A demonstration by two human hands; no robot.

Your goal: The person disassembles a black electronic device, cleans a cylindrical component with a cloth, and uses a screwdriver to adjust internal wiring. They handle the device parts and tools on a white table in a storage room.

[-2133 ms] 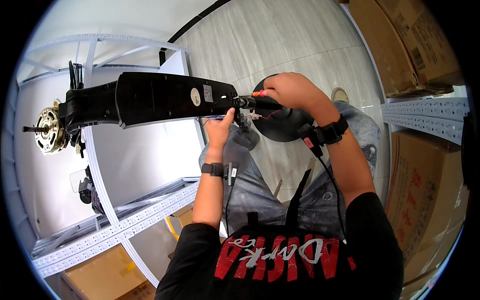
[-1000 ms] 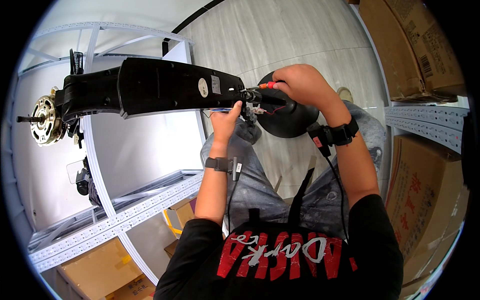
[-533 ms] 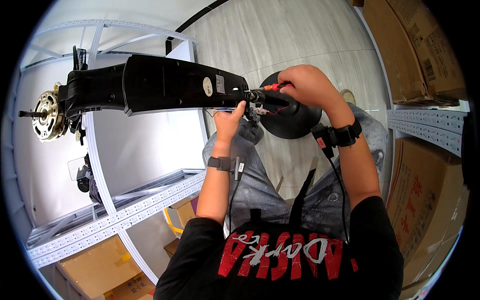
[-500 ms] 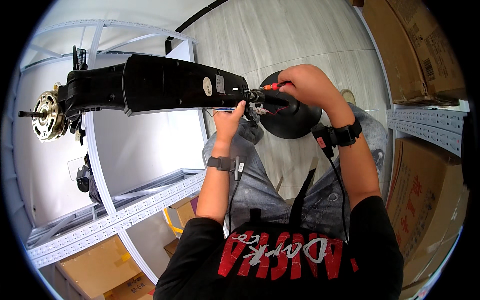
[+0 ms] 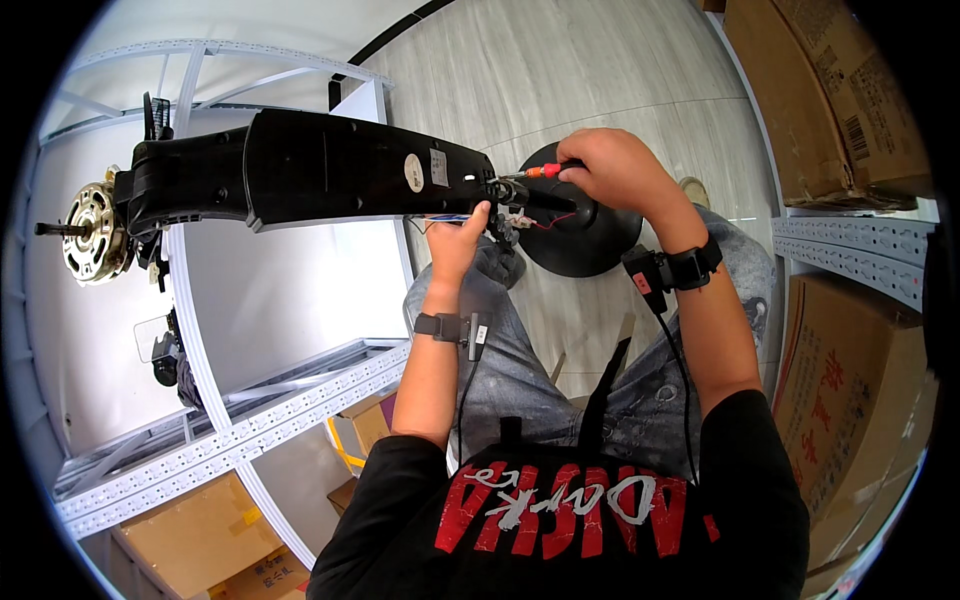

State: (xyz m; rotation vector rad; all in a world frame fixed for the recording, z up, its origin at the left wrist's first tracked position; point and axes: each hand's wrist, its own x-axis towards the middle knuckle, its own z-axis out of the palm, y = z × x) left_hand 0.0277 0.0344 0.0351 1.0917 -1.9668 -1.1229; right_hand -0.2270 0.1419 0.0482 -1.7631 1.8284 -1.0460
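Observation:
A long black fan housing (image 5: 340,170) lies sideways, its bare metal motor (image 5: 92,235) at the left end over the shelf. My left hand (image 5: 455,240) grips the housing's lower edge near its right end, thumb on top and the other fingers hidden beneath. Thin wires (image 5: 440,218) show by that hand. My right hand (image 5: 622,172) is closed around a red and orange screwdriver (image 5: 543,172), whose tip points left at the metal bracket (image 5: 508,192) at the housing's end. Exact tip contact is too small to tell. Beyond the bracket stands a round black base (image 5: 605,245).
A white metal shelf rack (image 5: 190,300) runs along the left, with cartons (image 5: 205,530) on its lower level. Large cardboard boxes (image 5: 850,400) fill the rack on the right. Grey tiled floor (image 5: 600,70) lies ahead. Cables hang from straps on both my wrists.
Almost nothing differs. My right hand and the screwdriver have turned or shifted very slightly; the housing and my left hand keep their places.

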